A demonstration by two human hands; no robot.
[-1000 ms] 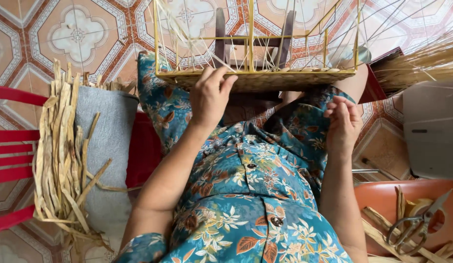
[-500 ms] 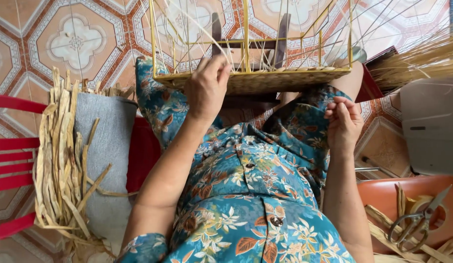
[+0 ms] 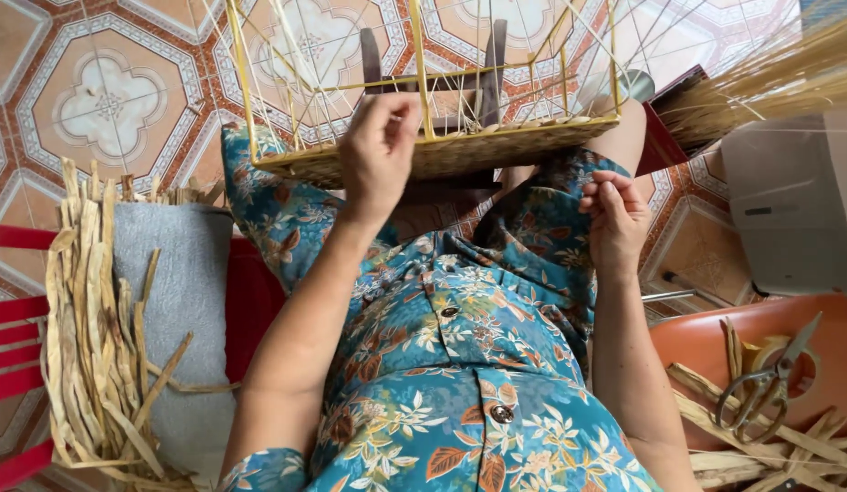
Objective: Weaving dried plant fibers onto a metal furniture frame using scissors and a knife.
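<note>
A half-woven basket [image 3: 496,150] with a yellow wire frame and a woven straw base rests on my knees. My left hand [image 3: 376,150] lies over its near edge, fingers curled on the frame and the straw weave. My right hand [image 3: 613,219] is lower, on my right thigh, fingers pinched on the blue floral cloth of my clothes or a thin fibre; which one I cannot tell. Thin pale strands fan out from the frame's uprights.
A bundle of dried straw strips [image 3: 91,337] lies on a grey cloth [image 3: 182,292] over a red chair [image 3: 14,364] at my left. An orange tray [image 3: 760,364] at right holds scissors [image 3: 760,383] and strips. A grey box [image 3: 797,210] and loose straw [image 3: 779,77] are at upper right.
My left hand has slid a little up onto the basket's edge. The right hand has stayed on my thigh.
</note>
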